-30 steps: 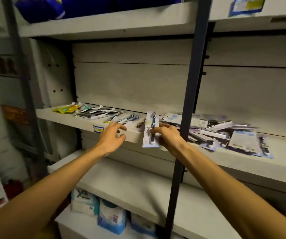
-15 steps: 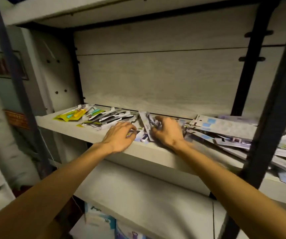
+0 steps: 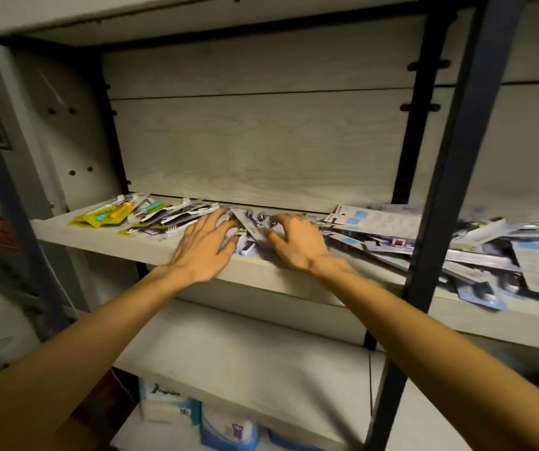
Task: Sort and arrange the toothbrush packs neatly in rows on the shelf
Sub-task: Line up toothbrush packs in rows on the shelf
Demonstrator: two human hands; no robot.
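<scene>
A toothbrush pack point(image 3: 251, 226) lies mid-shelf point(image 3: 105, 237) between the sorted packs point(image 3: 151, 216) at left and a loose heap point(image 3: 456, 249) at right. The right hand point(image 3: 297, 245) pinches it with curled fingers; the left hand point(image 3: 206, 247) presses flat beside it. It looks like placing: next, square it against its neighbours.

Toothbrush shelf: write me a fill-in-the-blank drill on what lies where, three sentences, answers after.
1. The yellow pack lies at the ____ end of the shelf.
2. The left hand and the right hand both rest on toothbrush ____.
3. The jumbled pile of packs lies to the ____ of the right hand.

Answers: left; packs; right
</scene>
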